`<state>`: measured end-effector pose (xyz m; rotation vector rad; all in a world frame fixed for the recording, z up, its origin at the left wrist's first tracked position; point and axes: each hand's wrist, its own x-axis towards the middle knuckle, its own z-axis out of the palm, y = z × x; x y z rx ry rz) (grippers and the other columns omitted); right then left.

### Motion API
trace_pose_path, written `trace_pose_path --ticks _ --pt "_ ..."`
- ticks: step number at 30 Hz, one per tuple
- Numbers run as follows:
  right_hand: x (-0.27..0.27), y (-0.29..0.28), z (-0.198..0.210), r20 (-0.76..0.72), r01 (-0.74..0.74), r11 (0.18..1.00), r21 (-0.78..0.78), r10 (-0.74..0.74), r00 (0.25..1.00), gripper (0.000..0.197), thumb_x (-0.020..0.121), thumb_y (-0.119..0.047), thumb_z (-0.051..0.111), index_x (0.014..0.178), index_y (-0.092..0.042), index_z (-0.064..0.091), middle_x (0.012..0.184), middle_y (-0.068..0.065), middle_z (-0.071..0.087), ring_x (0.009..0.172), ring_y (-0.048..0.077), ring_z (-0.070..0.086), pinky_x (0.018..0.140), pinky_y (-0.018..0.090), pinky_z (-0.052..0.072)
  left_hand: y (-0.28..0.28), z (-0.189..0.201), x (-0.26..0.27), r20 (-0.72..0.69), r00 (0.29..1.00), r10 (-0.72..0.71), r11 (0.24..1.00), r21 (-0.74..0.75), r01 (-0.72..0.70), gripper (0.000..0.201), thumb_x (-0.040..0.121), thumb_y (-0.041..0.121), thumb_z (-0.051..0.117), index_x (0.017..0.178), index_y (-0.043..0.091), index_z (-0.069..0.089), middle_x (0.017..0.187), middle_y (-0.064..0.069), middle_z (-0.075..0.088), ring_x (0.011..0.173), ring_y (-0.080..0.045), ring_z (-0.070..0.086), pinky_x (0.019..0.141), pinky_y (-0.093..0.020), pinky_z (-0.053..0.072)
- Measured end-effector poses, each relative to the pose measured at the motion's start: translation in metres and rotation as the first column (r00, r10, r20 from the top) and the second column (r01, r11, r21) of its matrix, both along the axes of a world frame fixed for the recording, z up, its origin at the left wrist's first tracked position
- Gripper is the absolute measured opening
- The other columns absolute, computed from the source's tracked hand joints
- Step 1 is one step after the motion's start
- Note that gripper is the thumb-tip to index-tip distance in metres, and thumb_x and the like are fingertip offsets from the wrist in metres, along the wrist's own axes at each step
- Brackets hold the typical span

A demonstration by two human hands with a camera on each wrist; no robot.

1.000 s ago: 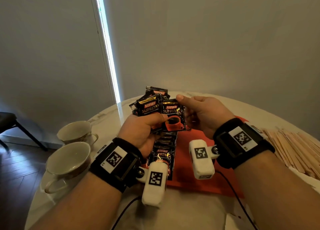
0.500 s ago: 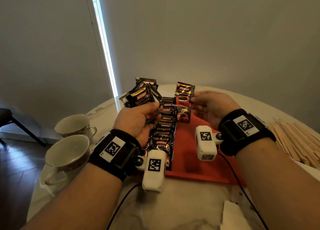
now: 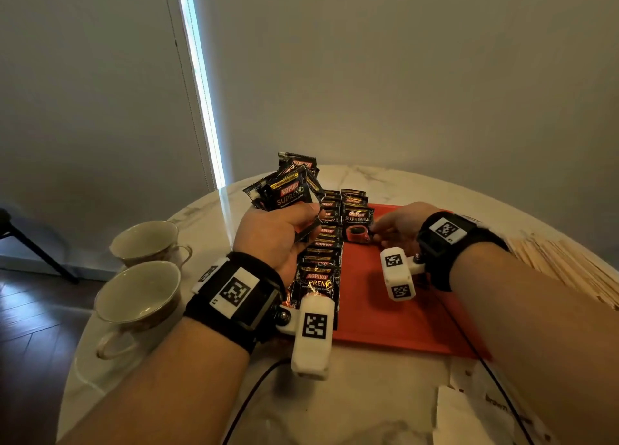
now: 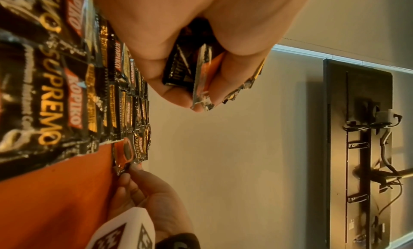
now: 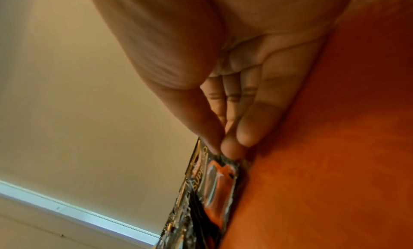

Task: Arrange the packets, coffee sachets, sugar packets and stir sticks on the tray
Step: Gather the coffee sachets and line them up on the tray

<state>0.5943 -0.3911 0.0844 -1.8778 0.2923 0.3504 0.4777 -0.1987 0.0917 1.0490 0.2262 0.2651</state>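
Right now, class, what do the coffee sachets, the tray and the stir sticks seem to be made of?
Coffee sachets: glossy foil-laminate film, probably; glints, crinkles, serrated edges.
Tray: matte orange-red, likely plastic; smooth, uniform colour.
Stir sticks: pale, unfinished wood, by their colour.

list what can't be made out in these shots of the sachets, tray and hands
- Count of coffee sachets in the left hand: its fan overlaps in the head view, and the palm hides it in the left wrist view.
- Left edge of the red tray: covered by the sachet row and the left wrist.
- Stir sticks: cut off by the right edge.
- Sugar packets: not identifiable in any view.
- Right hand grip on the sachet: fingertips blurred in the right wrist view.
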Motion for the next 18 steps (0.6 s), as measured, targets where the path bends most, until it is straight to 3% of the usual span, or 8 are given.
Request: trace_pose_path --ticks 4,9,14,18 --pt "0.0040 0.0042 0.0010 0.000 -0.023 0.998 -0.066 0.023 1.000 0.007 0.087 0.000 0.074 0.093 0.003 0.072 0.065 0.011 0.073 0.059 0.018 0.069 0.060 0.028 0.058 0.0012 0.0019 0.0003 -0.005 1.000 0.002 1.000 -0.011 -0.002 0.019 0.089 -0.006 0.071 0.102 0.007 0.069 0.086 -0.009 0.077 0.076 -0.017 0.077 0.059 -0.027 0.059" --pt "0.0051 0.0061 -0.0025 0.016 -0.006 1.000 -0.029 0.006 1.000 0.008 0.090 -0.004 0.071 0.097 0.001 0.070 0.082 0.014 0.071 0.064 0.020 0.067 0.053 0.028 0.053 0.0017 0.0011 0.0019 -0.013 1.000 0.000 1.000 -0.016 0.000 0.021 0.089 -0.007 0.071 0.107 0.005 0.069 0.090 -0.011 0.077 0.076 -0.017 0.077 0.059 -0.026 0.059" --pt "0.0084 0.0077 -0.0036 0.048 0.040 0.999 -0.013 -0.040 0.998 0.008 0.093 -0.008 0.068 0.097 -0.001 0.067 0.074 0.010 0.063 0.061 0.020 0.062 0.051 0.029 0.050 0.0021 0.0001 0.0046 -0.027 1.000 0.001 1.000 -0.015 -0.002 0.021 0.089 -0.006 0.071 0.108 0.004 0.069 0.091 -0.012 0.077 0.076 -0.017 0.077 0.058 -0.026 0.059" --pt "0.0088 0.0086 -0.0027 0.052 0.016 1.000 -0.006 -0.015 0.999 0.018 0.092 -0.007 0.065 0.110 -0.004 0.067 0.077 0.008 0.061 0.062 0.018 0.058 0.053 0.027 0.049 0.0030 -0.0016 0.0057 -0.029 1.000 0.007 1.000 -0.013 -0.007 0.024 0.089 -0.006 0.071 0.111 0.003 0.068 0.094 -0.013 0.077 0.078 -0.017 0.077 0.058 -0.026 0.059"
